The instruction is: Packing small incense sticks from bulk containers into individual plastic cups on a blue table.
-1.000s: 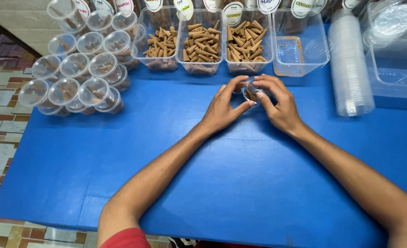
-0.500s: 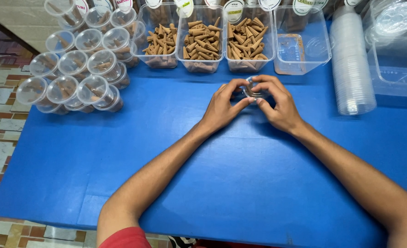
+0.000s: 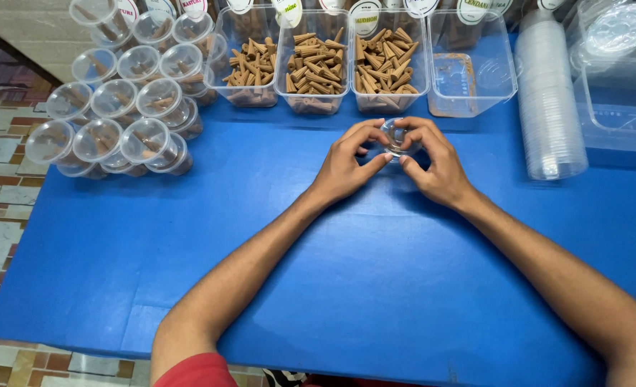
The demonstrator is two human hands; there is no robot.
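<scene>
Pinching a small clear lidded cup (image 3: pixel 395 137) between left hand (image 3: pixel 347 166) and right hand (image 3: pixel 436 165), both grips closed; risking a cracked lid or spilled cones if squeezed unevenly.

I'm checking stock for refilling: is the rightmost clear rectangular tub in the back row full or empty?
Nearly empty: the rightmost clear rectangular tub shows only brownish dust on its floor, while the three tubs of brown cones beside it are filled.

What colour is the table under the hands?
Bright blue table; the head view shows it best.
</scene>
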